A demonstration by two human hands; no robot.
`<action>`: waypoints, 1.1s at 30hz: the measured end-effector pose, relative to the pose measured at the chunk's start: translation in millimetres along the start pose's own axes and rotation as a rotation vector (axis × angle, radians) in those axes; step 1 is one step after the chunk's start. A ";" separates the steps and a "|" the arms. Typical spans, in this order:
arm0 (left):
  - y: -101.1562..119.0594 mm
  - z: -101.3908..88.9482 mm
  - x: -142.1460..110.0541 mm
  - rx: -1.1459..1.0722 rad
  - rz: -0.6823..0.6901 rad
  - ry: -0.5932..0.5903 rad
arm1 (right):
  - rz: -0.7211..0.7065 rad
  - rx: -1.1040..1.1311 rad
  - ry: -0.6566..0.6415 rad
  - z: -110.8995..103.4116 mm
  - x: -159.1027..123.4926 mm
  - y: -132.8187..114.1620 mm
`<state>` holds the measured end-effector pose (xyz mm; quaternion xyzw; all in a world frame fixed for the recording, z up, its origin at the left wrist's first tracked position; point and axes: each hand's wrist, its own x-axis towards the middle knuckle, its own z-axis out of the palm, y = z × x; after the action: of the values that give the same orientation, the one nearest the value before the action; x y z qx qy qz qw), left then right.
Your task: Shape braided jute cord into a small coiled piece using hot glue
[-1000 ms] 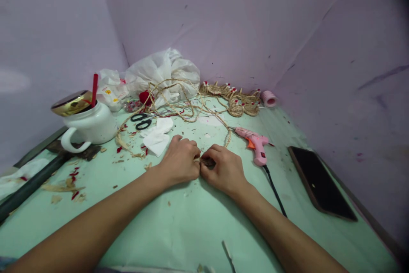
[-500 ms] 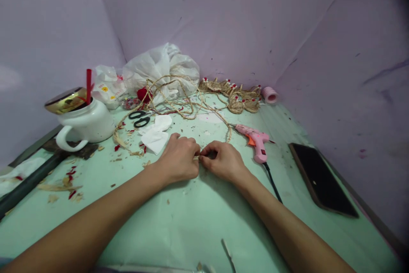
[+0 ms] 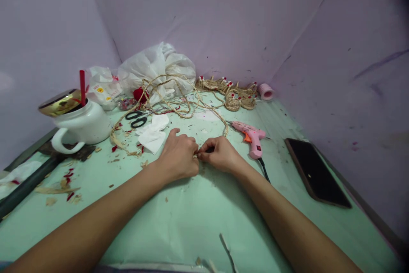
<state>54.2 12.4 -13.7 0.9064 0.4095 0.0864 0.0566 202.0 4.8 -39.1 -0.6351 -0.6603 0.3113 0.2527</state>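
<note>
My left hand (image 3: 179,156) is closed, knuckles up, above the green tabletop (image 3: 143,230). Only a sliver of a small straw-coloured piece (image 3: 195,156) shows at its fingers; the hand hides the rest. My right hand (image 3: 220,153) pinches at the same spot, thumb and forefinger meeting my left fingertips. Just behind my right hand, one end of a braided straw cord (image 3: 225,130) comes down, and its long loops spread over the back of the table. Whether this cord joins the held piece I cannot tell. White heart-shaped cutouts (image 3: 152,139) lie beside my left hand.
A pink glue gun (image 3: 254,136) and a dark phone (image 3: 316,173) lie on the right. Black-handled scissors (image 3: 138,120), a white mug (image 3: 83,124) and a hammer (image 3: 35,183) are on the left. Behind are a plastic bag (image 3: 156,68), woven straw pieces (image 3: 234,100) and a pink spool (image 3: 266,92).
The whole view has shifted slightly, so things sit a little further left. My hands stay together at the small piece, with the right fingers tilted slightly differently and less of the piece showing.
</note>
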 end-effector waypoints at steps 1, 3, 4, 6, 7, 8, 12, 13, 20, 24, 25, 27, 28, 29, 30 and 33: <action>0.8 0.2 0.5 -0.006 -0.014 -0.001 | -0.002 0.013 0.005 0.6 -0.1 0.5; 2.2 1.1 1.0 -0.011 -0.041 0.002 | -0.012 0.042 0.017 1.9 -0.5 1.6; 2.6 1.7 1.1 -0.014 -0.053 0.007 | -0.018 0.056 0.025 2.5 -0.8 2.3; 2.7 3.1 0.9 -0.022 -0.068 0.022 | -0.038 0.087 0.045 2.9 -2.0 3.5; 2.3 3.9 0.7 -0.029 -0.072 0.031 | -0.052 0.104 0.056 2.2 -3.0 3.9; 1.8 4.8 0.4 -0.036 -0.074 0.038 | -0.067 0.123 0.071 0.6 -4.4 4.1; 0.9 7.2 -2.5 -0.034 -0.055 0.078 | -0.116 0.190 0.268 -15.2 -12.9 0.7; 1.5 6.9 -3.8 -0.022 -0.040 0.095 | -0.122 0.218 0.360 -20.6 -15.3 -0.8; -3.0 -11.6 -15.7 0.065 0.045 0.365 | -0.027 0.554 0.653 -38.6 -19.4 -1.9; -15.2 -20.1 -18.0 -0.012 0.020 0.677 | 0.091 0.816 0.410 -34.7 -19.2 -2.5; -16.5 -20.3 -18.3 -0.031 0.020 0.713 | 0.120 0.902 0.289 -32.9 -20.4 -4.4; -16.3 -18.3 -18.7 -0.063 0.047 0.716 | 0.149 1.064 0.043 -27.7 -23.9 -9.4; -15.1 -16.5 -18.8 -0.077 0.071 0.703 | 0.157 1.129 -0.042 -24.5 -25.6 -11.9; -13.5 -14.5 -18.8 -0.087 0.097 0.688 | 0.168 1.180 -0.092 -21.1 -27.0 -13.9; -11.9 -12.6 -18.7 -0.093 0.120 0.671 | 0.183 1.215 -0.111 -17.6 -27.8 -15.2; -9.0 -10.1 -19.2 -0.088 0.165 0.616 | 0.229 1.271 -0.063 -9.6 -26.9 -15.4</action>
<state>33.1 4.2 -7.4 0.8644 0.3285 0.3786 -0.0382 200.3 -21.2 -19.6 -0.4184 -0.2824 0.6851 0.5252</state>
